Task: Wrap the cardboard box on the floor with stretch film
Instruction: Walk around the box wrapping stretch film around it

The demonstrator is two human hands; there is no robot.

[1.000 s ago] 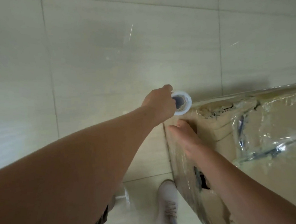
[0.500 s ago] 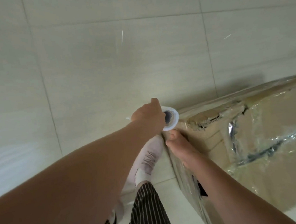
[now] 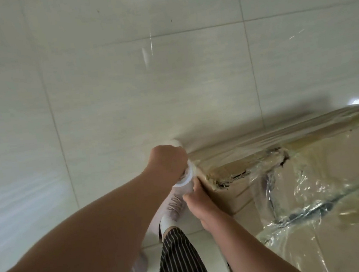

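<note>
1. Head view: the cardboard box (image 3: 323, 165) lies on the tiled floor (image 3: 102, 88), filling the lower right; its near top corner is torn.
2. Stretch film (image 3: 290, 190) already clings to the top and near face in wrinkled, glossy layers — coverage is partial as I judge it, with more passes needed.
3. My left hand (image 3: 168, 159) is clenched around the film roll (image 3: 188, 176), which sits just off the box's corner; a taut sheet runs from the roll along the box's far top edge.
4. My right hand (image 3: 200, 204) is at the same corner, directly below the roll. Its fingers point towards the roll's white end and appear to touch it, but I cannot tell whether they grip the roll or merely press the film to the cardboard.
5. Pose: left arm extended forward, fist knuckles-up; right forearm rises from the lower edge with the wrist close against the box's side. My white shoe (image 3: 174, 205) and striped trouser leg (image 3: 178, 257) stand directly beneath both hands.
6. Recommendation for this step: keep the roll near the corner, hold steady tension so the film turns the edge without slack, and overlap the previous layer — the torn corner could snag the film.
</note>
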